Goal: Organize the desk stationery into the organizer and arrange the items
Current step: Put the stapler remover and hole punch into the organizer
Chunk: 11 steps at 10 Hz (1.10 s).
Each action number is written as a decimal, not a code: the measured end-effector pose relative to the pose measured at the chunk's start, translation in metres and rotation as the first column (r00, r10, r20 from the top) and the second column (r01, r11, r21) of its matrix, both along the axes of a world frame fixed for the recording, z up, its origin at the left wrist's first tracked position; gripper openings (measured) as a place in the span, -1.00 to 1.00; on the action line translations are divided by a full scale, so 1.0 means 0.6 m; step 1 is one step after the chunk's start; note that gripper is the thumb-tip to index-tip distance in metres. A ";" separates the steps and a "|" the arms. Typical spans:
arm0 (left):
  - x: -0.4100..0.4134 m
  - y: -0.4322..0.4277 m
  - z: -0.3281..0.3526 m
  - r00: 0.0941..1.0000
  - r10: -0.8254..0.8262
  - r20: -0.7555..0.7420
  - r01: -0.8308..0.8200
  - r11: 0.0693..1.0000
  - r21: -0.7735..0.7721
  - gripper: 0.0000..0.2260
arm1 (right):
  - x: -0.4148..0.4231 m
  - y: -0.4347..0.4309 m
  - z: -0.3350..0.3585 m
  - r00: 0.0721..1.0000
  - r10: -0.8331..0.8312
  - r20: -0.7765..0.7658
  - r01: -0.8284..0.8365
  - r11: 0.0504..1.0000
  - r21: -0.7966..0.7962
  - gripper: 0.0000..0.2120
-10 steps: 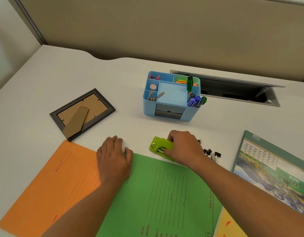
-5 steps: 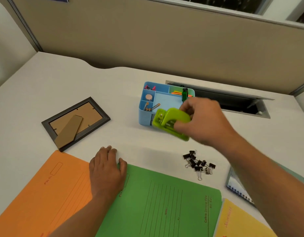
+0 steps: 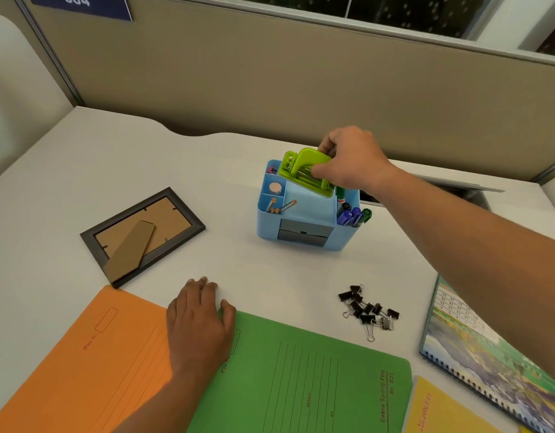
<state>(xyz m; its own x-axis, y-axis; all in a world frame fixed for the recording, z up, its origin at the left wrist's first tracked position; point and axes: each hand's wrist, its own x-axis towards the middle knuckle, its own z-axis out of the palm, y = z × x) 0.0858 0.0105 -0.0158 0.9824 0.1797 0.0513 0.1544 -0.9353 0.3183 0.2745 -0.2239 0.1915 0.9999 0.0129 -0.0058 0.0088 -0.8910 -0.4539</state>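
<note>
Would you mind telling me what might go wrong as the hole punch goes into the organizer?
The right hand holds the hole punch tilted above the organizer; it looks nearly as wide as the middle bay, so it may catch on the rim. Coming down, it might knock the markers leaning at the right corner.

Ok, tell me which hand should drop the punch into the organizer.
Right. The right hand grips the punch just above the organizer, so it probably only needs to lower it. The left hand lies flat on the folders, nearer the person and away from the organizer.
</note>
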 end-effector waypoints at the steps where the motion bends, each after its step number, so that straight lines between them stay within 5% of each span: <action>1: 0.000 0.001 -0.001 1.000 -0.003 -0.006 0.003 1.000 0.003 -0.58 | 0.013 0.001 -0.024 0.999 -0.008 -0.038 0.009 1.000 0.012 -0.75; 11: 0.000 -0.001 0.002 1.000 -0.001 0.002 0.001 1.000 0.006 -0.58 | 0.023 -0.002 -0.062 0.990 0.119 -0.073 -0.138 0.920 -0.368 -0.64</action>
<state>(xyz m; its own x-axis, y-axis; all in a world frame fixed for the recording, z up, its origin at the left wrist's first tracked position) 0.0856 0.0099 -0.0148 0.9824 0.1786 0.0541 0.1531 -0.9373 0.3130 0.2882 -0.2253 0.1543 0.9881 0.1291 -0.0834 0.1212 -0.9882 -0.0936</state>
